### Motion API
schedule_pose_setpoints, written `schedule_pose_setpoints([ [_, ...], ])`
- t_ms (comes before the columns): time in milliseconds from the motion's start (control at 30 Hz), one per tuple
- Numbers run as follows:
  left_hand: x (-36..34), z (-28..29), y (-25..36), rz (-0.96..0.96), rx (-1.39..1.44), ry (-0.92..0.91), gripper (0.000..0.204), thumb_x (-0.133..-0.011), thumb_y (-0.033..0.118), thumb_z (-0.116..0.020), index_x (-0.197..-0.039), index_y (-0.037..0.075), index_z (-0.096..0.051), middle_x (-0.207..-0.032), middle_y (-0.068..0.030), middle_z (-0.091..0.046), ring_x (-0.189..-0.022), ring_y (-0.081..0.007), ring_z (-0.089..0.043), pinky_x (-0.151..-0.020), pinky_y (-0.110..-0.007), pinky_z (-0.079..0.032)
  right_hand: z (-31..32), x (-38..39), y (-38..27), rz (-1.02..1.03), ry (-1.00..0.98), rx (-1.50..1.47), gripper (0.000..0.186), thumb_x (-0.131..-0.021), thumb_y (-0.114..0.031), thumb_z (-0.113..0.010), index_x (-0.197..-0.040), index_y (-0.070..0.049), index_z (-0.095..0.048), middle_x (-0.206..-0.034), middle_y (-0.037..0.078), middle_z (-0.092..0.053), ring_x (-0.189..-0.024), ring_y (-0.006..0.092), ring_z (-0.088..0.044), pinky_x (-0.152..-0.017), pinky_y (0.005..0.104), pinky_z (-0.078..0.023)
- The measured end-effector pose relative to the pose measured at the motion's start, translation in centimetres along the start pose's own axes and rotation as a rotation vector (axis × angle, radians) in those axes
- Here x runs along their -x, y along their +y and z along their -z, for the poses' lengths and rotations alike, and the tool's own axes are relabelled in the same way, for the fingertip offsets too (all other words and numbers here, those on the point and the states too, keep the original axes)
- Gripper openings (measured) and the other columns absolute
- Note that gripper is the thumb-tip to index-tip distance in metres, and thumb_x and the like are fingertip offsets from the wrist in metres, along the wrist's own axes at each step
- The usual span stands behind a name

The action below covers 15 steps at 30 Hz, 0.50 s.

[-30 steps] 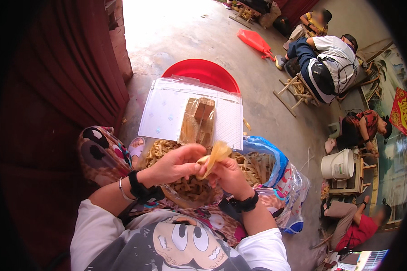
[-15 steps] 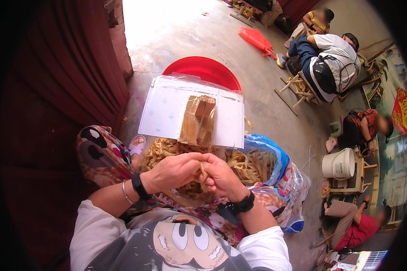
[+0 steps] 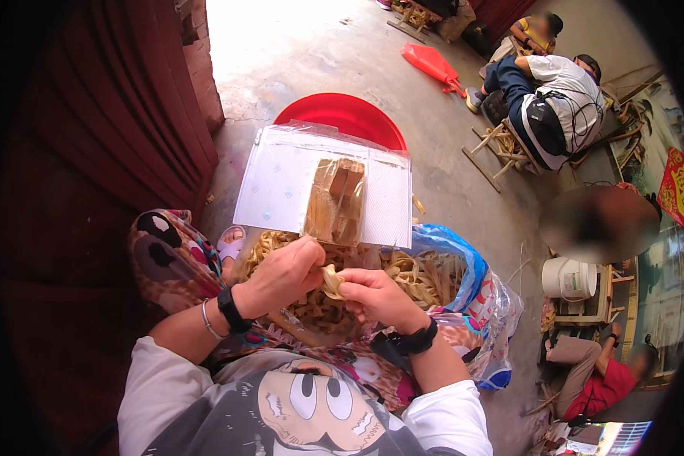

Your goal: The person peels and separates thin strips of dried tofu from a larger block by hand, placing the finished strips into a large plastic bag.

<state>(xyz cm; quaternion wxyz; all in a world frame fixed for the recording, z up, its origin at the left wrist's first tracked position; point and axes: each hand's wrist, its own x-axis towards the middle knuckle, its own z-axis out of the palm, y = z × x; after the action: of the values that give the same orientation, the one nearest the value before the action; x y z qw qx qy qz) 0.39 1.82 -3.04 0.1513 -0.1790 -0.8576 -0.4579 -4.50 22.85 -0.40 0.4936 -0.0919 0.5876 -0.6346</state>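
Note:
My left hand (image 3: 281, 277) is closed on a pale yellow dried strip (image 3: 331, 281), a bit left of centre. My right hand (image 3: 380, 298) pinches the same strip from the right, thumb and forefinger on its folded end. Beneath both hands, a heap of similar tan strips (image 3: 410, 280) fills a plastic bag with a blue rim (image 3: 471, 266). Just beyond them lies a white board (image 3: 273, 178), with brown blocks under clear plastic (image 3: 334, 194) on it.
A red basin (image 3: 342, 110) sits behind the board. Dark red door panels (image 3: 114, 114) line the left. An orange-red bag (image 3: 429, 64) lies on the floor (image 3: 463, 213). Several seated people (image 3: 555, 114), low stools (image 3: 494, 152) and a white bucket (image 3: 566, 280) are along the right.
My hands met around the strip and have now drawn slightly apart, the left moving up and left, the right lower. The strip's loose fanned end is now folded into a compact shape.

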Motion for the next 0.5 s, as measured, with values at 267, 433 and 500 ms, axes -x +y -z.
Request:
schedule_pose_setpoints([
  [267, -0.3, 0.4, 0.4, -0.099, 0.021, -0.055, 0.012, -0.083, 0.01, -0.061, -0.081, 0.002, -0.053, -0.075, -0.0115, -0.053, -0.068, -0.0288, -0.056, -0.06, -0.035, -0.046, 0.0, -0.8, 1.1, -0.001, -0.018, -0.256, 0.029, -0.096, -0.022, -0.051, -0.121, -0.007, -0.053, -0.076, -0.002, -0.052, -0.06, 0.0057, -0.048, -0.048, 0.0197, -0.044],
  [433, -0.3, 1.9, 0.8, 0.27, 0.34, -0.199, 0.024, -0.093, 0.017, -0.053, -0.076, 0.001, -0.055, -0.068, -0.0072, -0.058, -0.058, -0.0145, -0.055, -0.052, -0.028, -0.042, 1.9, 0.3, -1.4, 0.041, -0.025, -0.342, 0.024, -0.095, -0.022, -0.055, -0.114, -0.009, -0.054, -0.071, -0.004, -0.05, -0.051, 0.0016, -0.04, -0.04, 0.0147, -0.031],
  [500, -0.4, 2.1, 1.2, 0.369, 0.547, -0.23, 0.027, -0.095, 0.017, -0.051, -0.073, 0.002, -0.056, -0.063, -0.0017, -0.057, -0.054, -0.0074, -0.052, -0.049, -0.023, -0.041, 1.8, 0.2, -1.5, 0.04, 0.106, -0.225, 0.016, -0.091, -0.017, -0.061, -0.104, -0.008, -0.057, -0.067, -0.006, -0.048, -0.048, 0.0009, -0.037, -0.037, 0.0141, -0.027],
])
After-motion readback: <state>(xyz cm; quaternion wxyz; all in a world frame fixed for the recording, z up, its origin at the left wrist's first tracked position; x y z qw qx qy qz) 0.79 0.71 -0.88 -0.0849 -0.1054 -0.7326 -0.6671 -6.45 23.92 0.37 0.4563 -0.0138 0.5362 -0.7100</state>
